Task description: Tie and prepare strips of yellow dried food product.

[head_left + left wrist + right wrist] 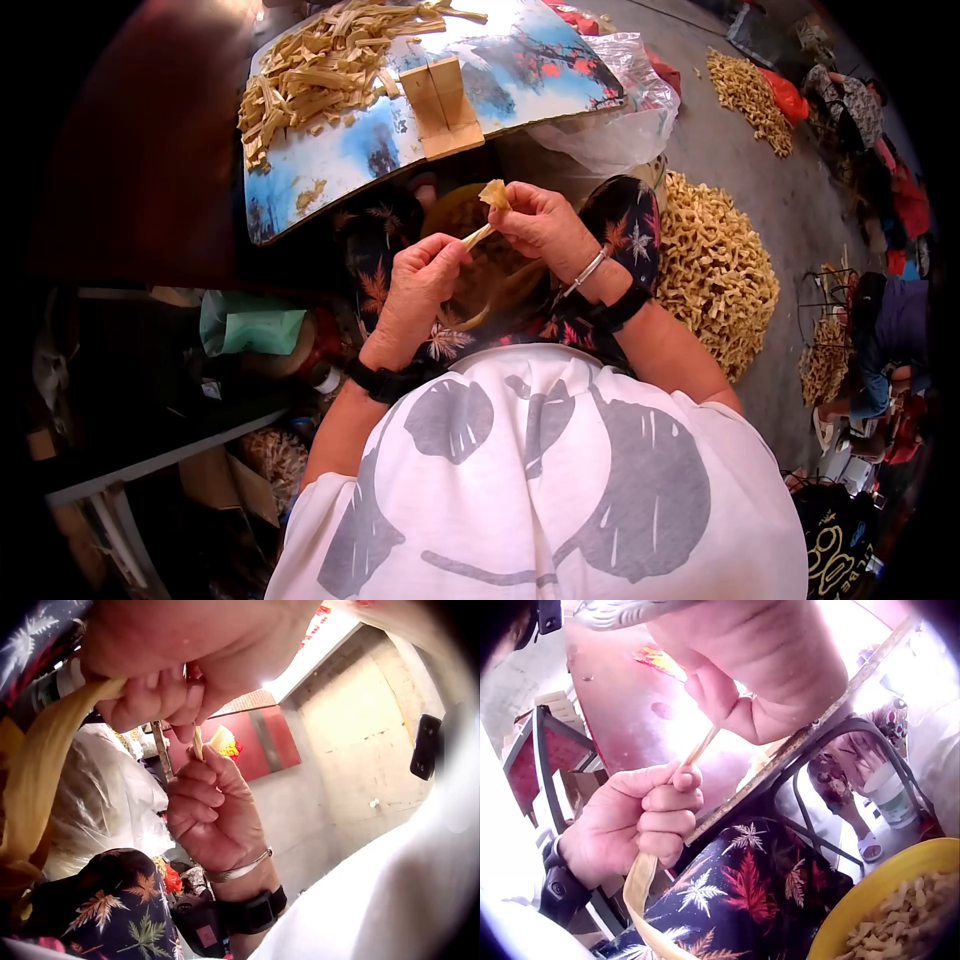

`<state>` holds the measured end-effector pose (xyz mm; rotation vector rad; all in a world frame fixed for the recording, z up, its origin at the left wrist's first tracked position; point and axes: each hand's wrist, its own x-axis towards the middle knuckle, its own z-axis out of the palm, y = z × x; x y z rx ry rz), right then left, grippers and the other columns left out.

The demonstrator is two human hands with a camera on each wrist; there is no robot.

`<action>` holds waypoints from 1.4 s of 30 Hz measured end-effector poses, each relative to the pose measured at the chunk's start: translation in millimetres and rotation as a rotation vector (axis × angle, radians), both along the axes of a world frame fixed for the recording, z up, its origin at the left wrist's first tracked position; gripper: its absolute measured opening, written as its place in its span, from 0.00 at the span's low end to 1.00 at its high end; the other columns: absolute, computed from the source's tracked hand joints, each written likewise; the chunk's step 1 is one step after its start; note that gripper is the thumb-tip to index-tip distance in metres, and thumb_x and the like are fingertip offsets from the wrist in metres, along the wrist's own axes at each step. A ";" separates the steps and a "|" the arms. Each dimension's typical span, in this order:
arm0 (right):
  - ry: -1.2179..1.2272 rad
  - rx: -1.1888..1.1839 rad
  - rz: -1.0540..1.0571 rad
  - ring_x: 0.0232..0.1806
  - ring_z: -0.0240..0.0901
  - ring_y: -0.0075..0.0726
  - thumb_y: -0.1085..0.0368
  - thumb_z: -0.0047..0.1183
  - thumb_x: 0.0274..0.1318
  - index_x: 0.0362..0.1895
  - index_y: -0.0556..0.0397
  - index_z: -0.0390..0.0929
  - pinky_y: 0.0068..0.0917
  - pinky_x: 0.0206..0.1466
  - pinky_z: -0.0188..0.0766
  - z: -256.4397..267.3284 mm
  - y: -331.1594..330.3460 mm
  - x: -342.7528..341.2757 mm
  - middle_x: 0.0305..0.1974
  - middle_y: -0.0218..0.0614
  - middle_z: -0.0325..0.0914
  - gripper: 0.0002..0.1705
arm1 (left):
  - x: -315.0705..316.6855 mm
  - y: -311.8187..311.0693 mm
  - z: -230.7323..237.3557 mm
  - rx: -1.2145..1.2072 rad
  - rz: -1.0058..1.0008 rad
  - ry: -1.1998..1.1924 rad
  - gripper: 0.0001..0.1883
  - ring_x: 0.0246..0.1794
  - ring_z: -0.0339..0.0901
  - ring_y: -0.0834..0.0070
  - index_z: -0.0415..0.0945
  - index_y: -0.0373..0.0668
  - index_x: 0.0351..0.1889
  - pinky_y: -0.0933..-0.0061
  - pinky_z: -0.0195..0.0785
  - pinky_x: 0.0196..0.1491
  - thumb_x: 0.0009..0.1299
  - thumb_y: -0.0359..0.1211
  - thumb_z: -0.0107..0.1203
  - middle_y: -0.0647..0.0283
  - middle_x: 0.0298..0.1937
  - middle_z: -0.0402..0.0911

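A pale yellow strip point(478, 237) is stretched between the two hands above the lap. The left hand point(425, 285) pinches it between thumb and curled fingers; in the right wrist view a long tail of the strip point(639, 889) hangs below that left hand point(641, 817). The right hand point(545, 232) pinches the other end, where a wider, folded piece point(494, 194) sticks up past the fingertips. In the left wrist view the right hand point(217, 814) shows with its fingers curled round the strip.
On the painted table point(345, 160) lie a heap of strips point(320, 70) and a wooden block point(440, 105). A yellow basin point(900, 874) of small pieces stands between the knees. A large pile of knotted pieces point(715, 270) is on the floor at right, with people beyond.
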<state>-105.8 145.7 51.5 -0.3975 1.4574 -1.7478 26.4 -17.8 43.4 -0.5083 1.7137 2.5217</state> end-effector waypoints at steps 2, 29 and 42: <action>-0.068 0.018 0.020 0.20 0.57 0.10 0.62 0.58 0.63 0.37 0.47 0.75 0.11 0.21 0.50 -3.9 -2.1 -8.1 0.24 0.19 0.67 0.06 | -6.2 -5.4 -1.3 0.004 -0.020 -0.010 0.07 0.18 0.53 0.92 0.77 0.40 0.38 0.87 0.45 0.22 0.75 0.34 0.53 0.81 0.21 0.62; 1.310 0.400 -0.407 0.40 0.75 0.53 0.62 0.53 0.59 0.34 0.53 0.76 0.45 0.44 0.72 -21.1 -99.8 -128.4 0.32 0.44 0.78 0.08 | -174.7 -113.7 -13.2 -0.932 0.364 0.149 0.13 0.21 0.66 0.85 0.80 0.35 0.35 0.80 0.59 0.26 0.75 0.34 0.50 0.73 0.24 0.74; 1.065 0.176 -0.149 0.39 0.74 0.51 0.53 0.68 0.46 0.44 0.52 0.79 0.40 0.43 0.72 -4.9 -33.5 -8.5 0.35 0.44 0.73 0.24 | -58.8 -8.3 16.4 -0.173 0.296 0.190 0.05 0.38 0.76 0.83 0.80 0.40 0.42 0.81 0.70 0.44 0.70 0.28 0.59 0.70 0.37 0.82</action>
